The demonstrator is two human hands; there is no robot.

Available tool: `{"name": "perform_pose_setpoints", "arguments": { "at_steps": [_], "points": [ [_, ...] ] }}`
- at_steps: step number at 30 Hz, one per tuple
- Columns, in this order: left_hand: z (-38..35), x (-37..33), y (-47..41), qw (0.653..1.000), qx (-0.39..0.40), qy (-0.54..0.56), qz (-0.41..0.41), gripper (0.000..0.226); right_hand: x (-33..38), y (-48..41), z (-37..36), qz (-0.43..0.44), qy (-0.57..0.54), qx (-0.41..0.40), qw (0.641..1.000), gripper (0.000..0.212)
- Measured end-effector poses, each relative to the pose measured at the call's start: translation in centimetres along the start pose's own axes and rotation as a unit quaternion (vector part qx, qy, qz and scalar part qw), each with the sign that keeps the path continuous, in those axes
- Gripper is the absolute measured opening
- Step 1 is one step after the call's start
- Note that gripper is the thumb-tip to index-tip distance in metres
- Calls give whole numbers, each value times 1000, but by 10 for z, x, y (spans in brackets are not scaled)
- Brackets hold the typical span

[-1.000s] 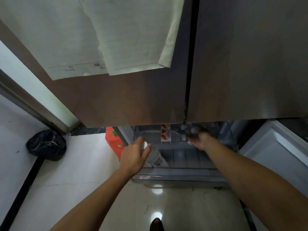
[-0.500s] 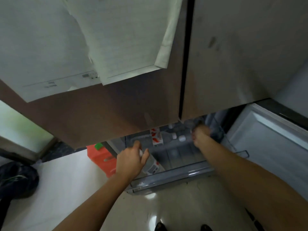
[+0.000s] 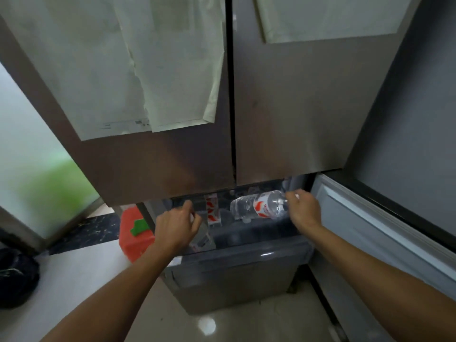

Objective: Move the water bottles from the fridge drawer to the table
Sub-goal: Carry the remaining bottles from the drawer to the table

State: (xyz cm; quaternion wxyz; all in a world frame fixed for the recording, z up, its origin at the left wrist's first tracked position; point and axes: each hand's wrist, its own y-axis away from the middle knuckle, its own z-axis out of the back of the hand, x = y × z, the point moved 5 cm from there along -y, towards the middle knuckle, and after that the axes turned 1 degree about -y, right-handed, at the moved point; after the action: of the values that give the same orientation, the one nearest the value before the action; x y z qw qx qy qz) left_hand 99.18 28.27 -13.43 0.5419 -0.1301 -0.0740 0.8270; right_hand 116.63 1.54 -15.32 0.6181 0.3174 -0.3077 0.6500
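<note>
The fingers of the right hand are curled around the neck end of a clear water bottle with a red and white label. This bottle lies sideways in the air over the open fridge drawer, in the lower middle of the frame, its base pointing left. The cap end is hidden inside the grip.

The left hand sits at the left end of the drawer, thumb up and fingers wrapped around a second bottle. Only a grey stretch of its body and a bit of label show below the palm; its top is covered by the hand, and motion blur makes the exact hold hard to read.

Between the two hands, a red and white carton stands upright inside the drawer. More pale shapes lie deeper in the drawer, too dim and blurred to make out.

The two upper fridge doors fill the top of the frame and hide the back of the drawer. Papers hang on the doors, their tops cut off by the frame edge. A red container with a green patch stands on the floor just left of the drawer, partly behind the left wrist. A dark bag rests at the lower left edge, partly cut off.
</note>
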Motion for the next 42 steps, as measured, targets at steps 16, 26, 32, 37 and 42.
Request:
{"name": "perform_pose_setpoints", "arguments": {
  "at_steps": [16, 26, 32, 37, 42],
  "points": [
    [160, 87, 228, 957, -111, -99, 249, 36, 126, 186, -34, 363, 54, 161, 916, 40],
    [242, 211, 545, 883, -72, -140, 442, 25, 208, 496, -155, 577, 89, 316, 748, 41],
    [312, 264, 730, 824, -69, -194, 528, 26, 237, 712, -196, 646, 60, 383, 658, 28],
    [352, 279, 855, 766, -76, -196, 607, 21, 264, 847, -206, 696, 33, 400, 596, 30],
    [385, 277, 982, 676, -97, -200, 703, 21, 286, 996, -217, 754, -7, 436, 492, 34]
  ]
}}
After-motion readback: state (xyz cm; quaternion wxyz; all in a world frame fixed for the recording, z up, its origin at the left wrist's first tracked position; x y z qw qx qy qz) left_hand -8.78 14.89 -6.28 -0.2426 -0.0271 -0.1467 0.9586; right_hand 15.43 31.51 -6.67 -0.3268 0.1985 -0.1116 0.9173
